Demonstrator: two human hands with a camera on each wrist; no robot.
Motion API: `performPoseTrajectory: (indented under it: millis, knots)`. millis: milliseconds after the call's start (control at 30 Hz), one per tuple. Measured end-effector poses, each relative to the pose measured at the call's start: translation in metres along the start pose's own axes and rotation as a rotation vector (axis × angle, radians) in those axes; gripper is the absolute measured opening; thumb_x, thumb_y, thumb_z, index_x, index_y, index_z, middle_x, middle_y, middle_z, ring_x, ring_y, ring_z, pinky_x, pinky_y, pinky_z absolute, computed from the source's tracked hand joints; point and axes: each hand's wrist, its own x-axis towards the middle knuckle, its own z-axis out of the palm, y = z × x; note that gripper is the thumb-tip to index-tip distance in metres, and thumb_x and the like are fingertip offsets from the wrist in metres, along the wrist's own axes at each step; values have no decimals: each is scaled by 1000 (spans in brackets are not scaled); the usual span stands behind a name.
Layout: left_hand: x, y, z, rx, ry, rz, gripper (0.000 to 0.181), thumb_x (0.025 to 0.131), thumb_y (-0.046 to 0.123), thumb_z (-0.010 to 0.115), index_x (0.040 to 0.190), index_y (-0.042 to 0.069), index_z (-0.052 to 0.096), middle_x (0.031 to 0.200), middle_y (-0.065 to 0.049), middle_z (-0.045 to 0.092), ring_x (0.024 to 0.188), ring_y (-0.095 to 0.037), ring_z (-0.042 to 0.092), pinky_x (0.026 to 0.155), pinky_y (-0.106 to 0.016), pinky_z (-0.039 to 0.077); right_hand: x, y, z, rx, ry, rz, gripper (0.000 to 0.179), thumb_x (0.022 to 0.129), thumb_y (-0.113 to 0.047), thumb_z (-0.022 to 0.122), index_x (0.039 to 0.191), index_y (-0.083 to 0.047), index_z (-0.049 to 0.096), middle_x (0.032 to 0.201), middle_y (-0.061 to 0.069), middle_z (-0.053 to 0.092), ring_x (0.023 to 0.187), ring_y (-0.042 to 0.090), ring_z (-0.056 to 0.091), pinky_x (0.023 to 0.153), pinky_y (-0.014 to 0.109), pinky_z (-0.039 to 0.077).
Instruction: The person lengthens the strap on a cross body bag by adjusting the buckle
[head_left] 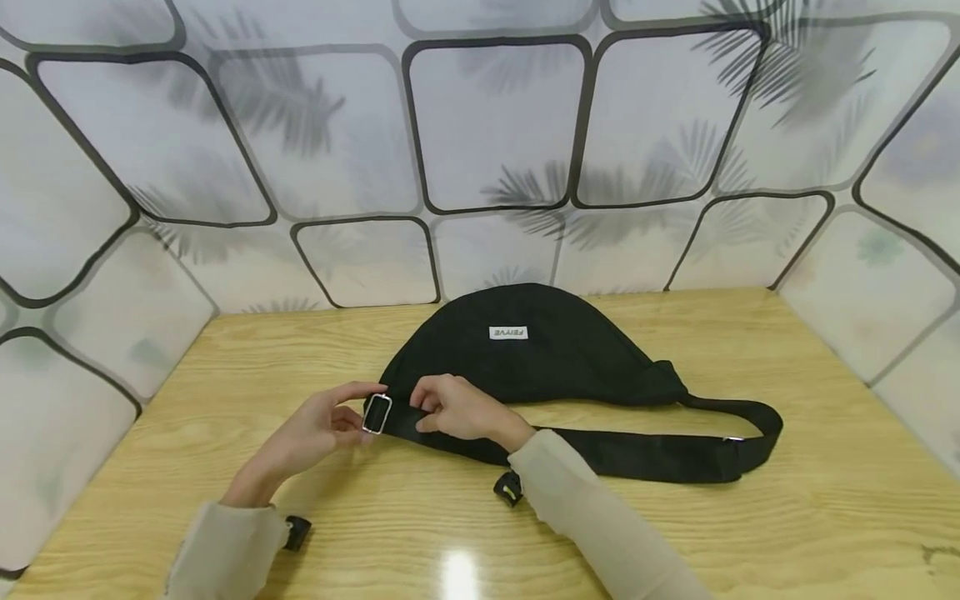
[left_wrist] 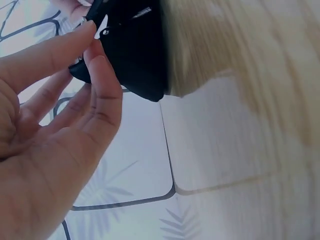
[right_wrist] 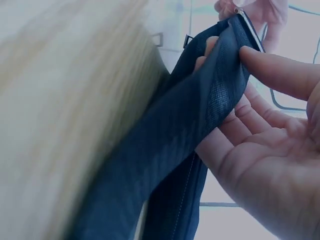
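A black waist bag with a small white label lies on the table, its curved side toward the back wall. My left hand pinches a silver rectangular buckle at the bag's left end between thumb and fingers. Just right of it, my right hand grips the black strap, thumb on one face and fingers behind, as the right wrist view shows. From there the strap runs right along the bag's front and loops back to its right end. In the left wrist view, part of the bag hangs beyond the fingertips.
The wooden table is enclosed at the back and sides by a patterned cloth wall. A metal slider sits on the strap near its right loop. Small black devices are worn at both wrists.
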Motion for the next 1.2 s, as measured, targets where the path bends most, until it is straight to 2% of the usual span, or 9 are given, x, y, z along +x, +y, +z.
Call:
performPoseTrajectory:
  millis: [133,233,367,433,567,667,800,933,1200]
  knots:
    - [1,-3,0,51,31,14,57,89,-10,71,142,-9,49,127,-26,59,88,-24,65,73,-31,55,0,-3,1,9,12,-21,27,90,-1,76,114,0,64,101,8,67,93,18,59,86,32,48]
    - [2,-6,0,103,49,58,54,89,-7,72,139,-10,52,119,-21,64,85,-22,67,71,-30,55,-2,-6,2,8,29,-37,37,89,-3,78,121,-1,60,104,9,65,97,21,59,88,34,48]
    - [5,-5,3,122,65,108,52,88,-6,74,136,-12,53,115,-18,67,81,-18,66,70,-29,55,-2,-8,5,-29,44,-88,49,87,-5,80,130,-2,56,106,11,62,92,20,58,83,32,48]
    - [6,-4,4,109,57,103,53,88,-6,74,137,-13,52,114,-19,67,82,-18,66,71,-29,55,-1,-8,6,-54,51,-111,52,87,-6,81,132,-4,55,108,12,61,91,20,57,81,30,47]
    - [5,-1,5,87,31,92,55,88,-14,70,138,-16,49,108,-18,67,84,-16,66,73,-28,56,0,-9,9,-63,65,-116,52,85,-6,82,131,-5,57,107,13,62,89,20,58,78,30,47]
    - [5,0,6,94,27,115,54,85,-20,66,136,-18,49,101,-17,68,82,-16,66,73,-28,56,0,-9,10,-54,70,-105,51,85,-6,83,128,-4,58,105,12,62,88,18,58,78,29,47]
    - [7,-1,7,184,60,153,50,85,-17,69,133,-15,55,98,-14,69,81,-17,67,72,-30,56,0,-10,11,-37,68,-99,50,85,-6,83,127,-4,57,103,11,63,85,17,57,76,29,47]
    - [9,-1,8,296,98,177,46,86,-12,73,130,-11,59,103,-13,70,82,-18,68,75,-33,57,-1,-11,12,-25,75,-102,50,84,-6,84,126,-2,56,103,12,66,83,14,59,74,27,48]
    - [9,4,9,350,112,174,43,88,-11,72,129,-14,60,102,-16,71,81,-19,68,76,-38,58,3,-16,16,-111,119,-150,49,84,-13,86,120,-1,56,105,11,69,83,13,63,73,23,49]
